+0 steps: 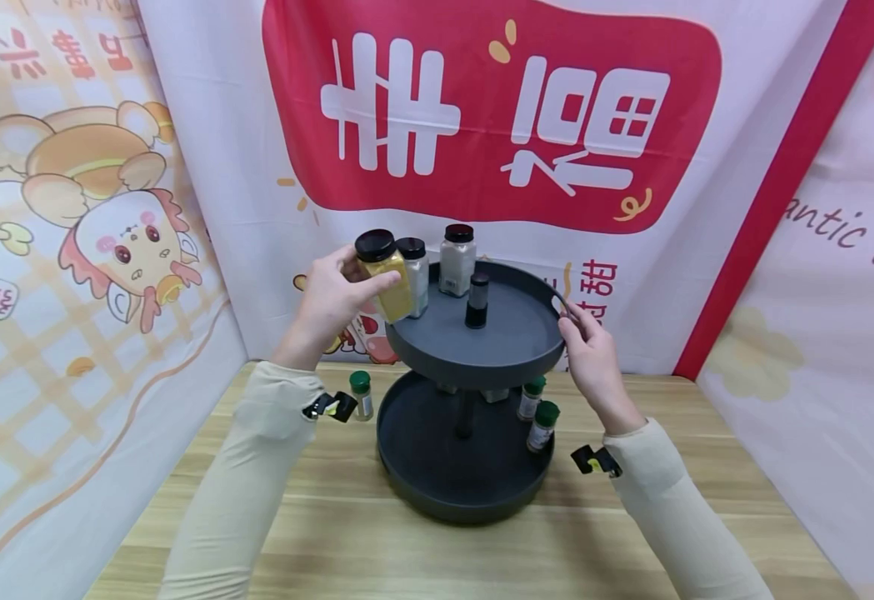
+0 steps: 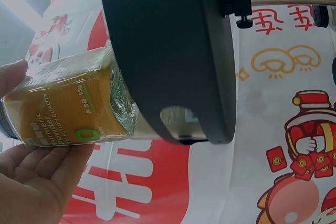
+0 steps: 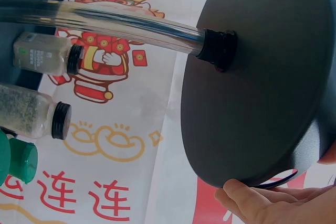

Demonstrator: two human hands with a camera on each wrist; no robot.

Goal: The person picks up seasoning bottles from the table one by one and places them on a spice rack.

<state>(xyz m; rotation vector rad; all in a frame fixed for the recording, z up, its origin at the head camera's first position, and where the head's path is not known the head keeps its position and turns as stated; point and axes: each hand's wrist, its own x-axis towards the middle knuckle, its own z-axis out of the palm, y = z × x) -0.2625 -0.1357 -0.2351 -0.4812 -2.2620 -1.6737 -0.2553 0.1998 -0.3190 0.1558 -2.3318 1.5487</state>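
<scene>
A square jar of yellow turmeric powder with a black lid is gripped by my left hand, thumb on one side and fingers on the other. It tilts at the left edge of the upper tray of a dark two-tier stand; in the left wrist view the jar's base is close to the tray wall. My right hand holds the same tray by its right rim, at the handle slot. On that tray stand two black-lidded jars, one pale and one white, and a small black-capped bottle.
Green-capped bottles stand at the right of the lower tray; black-lidded jars are further back there. Another green-capped bottle is on the wooden table left of the stand. Printed cloths hang behind and at both sides.
</scene>
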